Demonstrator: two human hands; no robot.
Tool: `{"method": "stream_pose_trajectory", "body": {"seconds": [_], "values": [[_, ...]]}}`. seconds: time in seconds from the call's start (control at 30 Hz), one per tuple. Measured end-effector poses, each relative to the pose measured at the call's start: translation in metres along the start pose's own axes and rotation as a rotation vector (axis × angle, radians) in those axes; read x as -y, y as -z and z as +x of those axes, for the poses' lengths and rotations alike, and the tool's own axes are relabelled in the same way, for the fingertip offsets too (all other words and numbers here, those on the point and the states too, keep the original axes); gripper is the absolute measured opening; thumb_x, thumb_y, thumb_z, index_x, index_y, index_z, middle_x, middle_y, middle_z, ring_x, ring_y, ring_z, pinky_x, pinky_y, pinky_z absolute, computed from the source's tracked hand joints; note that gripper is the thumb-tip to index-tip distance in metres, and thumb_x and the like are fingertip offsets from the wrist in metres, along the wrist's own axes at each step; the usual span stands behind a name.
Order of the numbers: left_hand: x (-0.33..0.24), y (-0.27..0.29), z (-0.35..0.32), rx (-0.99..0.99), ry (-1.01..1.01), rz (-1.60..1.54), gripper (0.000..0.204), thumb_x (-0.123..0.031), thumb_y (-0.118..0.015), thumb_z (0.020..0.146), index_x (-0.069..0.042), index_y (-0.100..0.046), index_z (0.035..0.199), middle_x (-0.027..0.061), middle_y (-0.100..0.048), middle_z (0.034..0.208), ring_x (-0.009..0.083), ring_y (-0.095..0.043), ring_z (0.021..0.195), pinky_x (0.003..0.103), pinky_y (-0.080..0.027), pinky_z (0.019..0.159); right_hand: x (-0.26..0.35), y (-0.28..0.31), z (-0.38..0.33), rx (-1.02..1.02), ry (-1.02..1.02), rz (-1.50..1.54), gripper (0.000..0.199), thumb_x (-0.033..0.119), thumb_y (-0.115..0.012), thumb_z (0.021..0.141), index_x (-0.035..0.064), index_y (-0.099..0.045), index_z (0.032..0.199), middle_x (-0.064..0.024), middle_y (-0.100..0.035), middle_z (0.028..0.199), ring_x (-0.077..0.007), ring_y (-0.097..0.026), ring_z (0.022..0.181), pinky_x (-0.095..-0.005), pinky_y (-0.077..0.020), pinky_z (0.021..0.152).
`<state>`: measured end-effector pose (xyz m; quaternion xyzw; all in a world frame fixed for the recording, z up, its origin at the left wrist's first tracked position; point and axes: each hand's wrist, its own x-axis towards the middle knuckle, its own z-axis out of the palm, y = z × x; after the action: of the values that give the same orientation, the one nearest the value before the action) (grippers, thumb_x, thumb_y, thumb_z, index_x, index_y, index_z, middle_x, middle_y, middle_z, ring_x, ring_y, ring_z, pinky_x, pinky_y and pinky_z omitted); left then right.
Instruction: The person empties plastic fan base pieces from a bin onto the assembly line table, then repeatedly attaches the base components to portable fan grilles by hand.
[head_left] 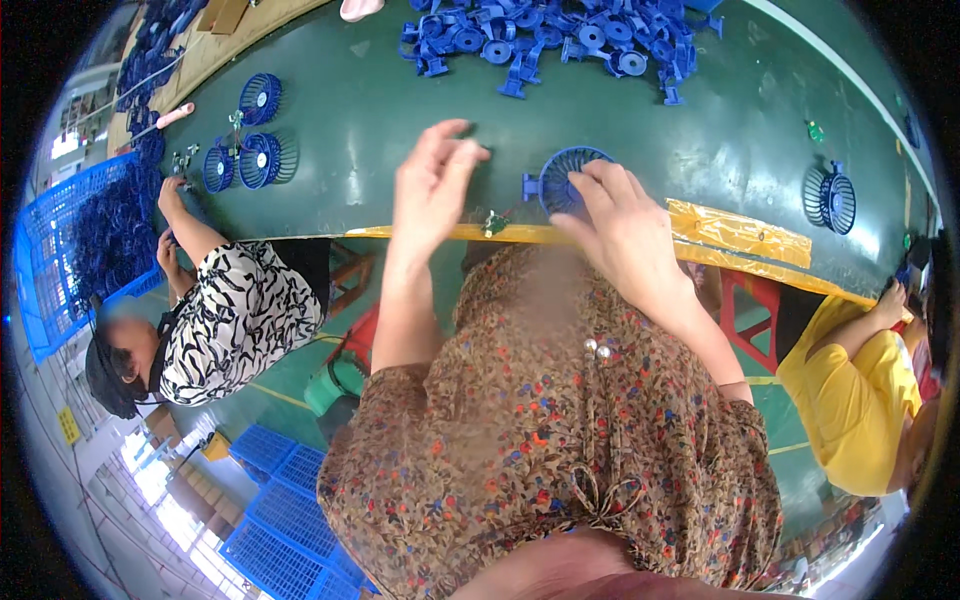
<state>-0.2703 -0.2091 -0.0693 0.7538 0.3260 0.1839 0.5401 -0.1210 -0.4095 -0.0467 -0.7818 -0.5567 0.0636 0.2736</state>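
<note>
A round blue plastic fan housing [549,186] with ribbed sides lies on the green table in front of me, its short stem pointing left. My right hand [622,222] grips it from the right, thumb at the near rim and fingers over the far side; the hand covers part of its inside. My left hand [436,185] is raised to the left of the housing, holding nothing I can see, its thumb and bent fingers apart. Between the hands, at the table's near edge, sits a small green circuit board [494,223] with thin wires toward the housing.
A heap of blue plastic parts [560,35] covers the far table. Several fan housings [260,160] stand left, near a co-worker in a patterned top [245,325]; another housing [838,200] is right, near a person in yellow [855,390]. Yellow tape [740,233] lines the near edge.
</note>
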Motion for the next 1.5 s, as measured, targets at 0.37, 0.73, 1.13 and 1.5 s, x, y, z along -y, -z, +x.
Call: {"method": "stream_pose_trajectory", "body": {"seconds": [0.37,0.73,1.13,1.5], "values": [[0.066,0.142,0.007,-0.973,-0.288,0.919,0.033,-0.006,-0.071,0.083,-0.007,-0.066,0.116,0.0185,-0.059,0.127,0.0392,-0.052,0.116,0.049,-0.044,0.098,-0.076,0.065,-0.051,-0.036,-0.346,-0.122,0.047,0.020,-0.081,0.084,-0.0005,-0.066,0.123,-0.0164,-0.064,0.129,-0.0339,-0.062,0.119,-0.0393,-0.0512,0.098],[0.131,0.232,0.011,-0.679,-0.013,0.805,0.029,-0.028,-0.066,0.096,-0.002,-0.075,0.107,0.0151,-0.073,0.084,0.0213,-0.066,0.074,0.035,-0.052,0.075,-0.158,0.106,-0.036,-0.550,-0.439,-0.298,0.024,0.020,-0.077,0.090,0.0033,-0.073,0.108,-0.0125,-0.071,0.103,-0.0224,-0.069,0.080,-0.0348,-0.0549,0.076],[-0.030,-0.021,-0.025,0.147,0.021,0.170,0.043,-0.026,-0.072,0.094,-0.006,-0.063,0.131,0.0069,-0.071,0.081,0.0130,-0.064,0.065,0.030,-0.053,0.064,-0.097,0.047,0.064,-0.479,-0.342,-0.007,0.021,0.021,-0.081,0.084,0.0045,-0.075,0.096,-0.0120,-0.070,0.088,-0.0267,-0.069,0.068,-0.0376,-0.0546,0.063],[-0.037,-0.029,-0.008,-0.032,-0.273,0.248,0.053,0.005,-0.065,0.083,-0.012,-0.063,0.133,0.0074,-0.063,0.126,0.0124,-0.064,0.083,0.025,-0.050,0.065,-0.105,0.034,0.045,-0.631,-0.282,0.053,0.022,0.004,-0.071,0.090,0.0052,-0.070,0.112,-0.0072,-0.070,0.085,-0.0164,-0.067,0.065,-0.0308,-0.0556,0.063]]}}
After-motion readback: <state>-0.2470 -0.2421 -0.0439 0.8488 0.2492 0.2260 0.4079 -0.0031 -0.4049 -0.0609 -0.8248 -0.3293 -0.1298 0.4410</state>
